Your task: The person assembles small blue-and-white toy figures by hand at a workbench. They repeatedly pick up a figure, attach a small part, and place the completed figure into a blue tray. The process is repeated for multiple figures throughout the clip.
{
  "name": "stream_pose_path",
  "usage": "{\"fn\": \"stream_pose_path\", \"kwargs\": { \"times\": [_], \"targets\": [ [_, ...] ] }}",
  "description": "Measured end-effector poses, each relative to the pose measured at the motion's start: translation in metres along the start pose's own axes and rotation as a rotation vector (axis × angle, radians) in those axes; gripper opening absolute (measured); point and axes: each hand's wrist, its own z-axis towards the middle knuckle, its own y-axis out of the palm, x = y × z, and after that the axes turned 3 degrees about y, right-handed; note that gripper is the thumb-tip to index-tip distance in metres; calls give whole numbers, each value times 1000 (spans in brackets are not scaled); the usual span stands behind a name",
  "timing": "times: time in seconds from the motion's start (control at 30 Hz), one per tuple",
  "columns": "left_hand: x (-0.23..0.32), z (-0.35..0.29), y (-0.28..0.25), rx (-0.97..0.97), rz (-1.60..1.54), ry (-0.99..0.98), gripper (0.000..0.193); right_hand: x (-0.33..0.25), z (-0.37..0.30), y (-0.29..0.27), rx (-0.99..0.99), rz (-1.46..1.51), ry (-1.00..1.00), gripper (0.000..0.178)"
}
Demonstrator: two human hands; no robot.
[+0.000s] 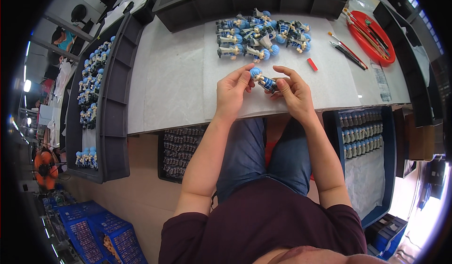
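A small blue-haired figurine [266, 81] in a blue and white outfit is held tilted above the near part of the table, between both hands. My left hand [233, 86] pinches it by the head, thumb against the fingers. Around its lower end my right hand [294, 90] is closed, with the thumb pressed on it and the index finger raised. Just beyond the hands, a group of similar figurines [256, 37] lies on a white sheet [325, 82]. To the right of that group is a small red block [312, 64].
A red oval tray [387, 60] with brushes stands at the right, and more brushes [348, 52] lie beside it. Dark crates of figurines border the table at the left [115, 99] and back [249, 5]. A blue crate [388, 170] sits lower right, another dark crate [162, 170] below the table.
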Motion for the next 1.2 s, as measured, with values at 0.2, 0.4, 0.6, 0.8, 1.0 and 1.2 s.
{"fn": "stream_pose_path", "kwargs": {
  "times": [0.2, 0.4, 0.6, 0.8, 1.0, 1.2],
  "targets": [
    [6, -1, 7, -8, 19, 13, 27, 7, 0, 3, 86, -91, -222, 57],
    [3, -1, 2, -55, 23, 100, 39, 8, 1, 3, 119, -132, -214, 68],
    [3, -1, 3, -53, 11, 116, 44, 8, 1, 3, 111, -120, -193, 65],
    [4, -2, 3, -29, -10, 98, 41, 6, 0, 5, 103, -169, -162, 60],
    [4, -2, 5, 1, -57, 95, 37, 5, 0, 5, 90, -172, -175, 56],
    [4, -2, 5, 13, -2, 79, 30, 6, -1, 3, 87, -200, -183, 49]
  ]
}}
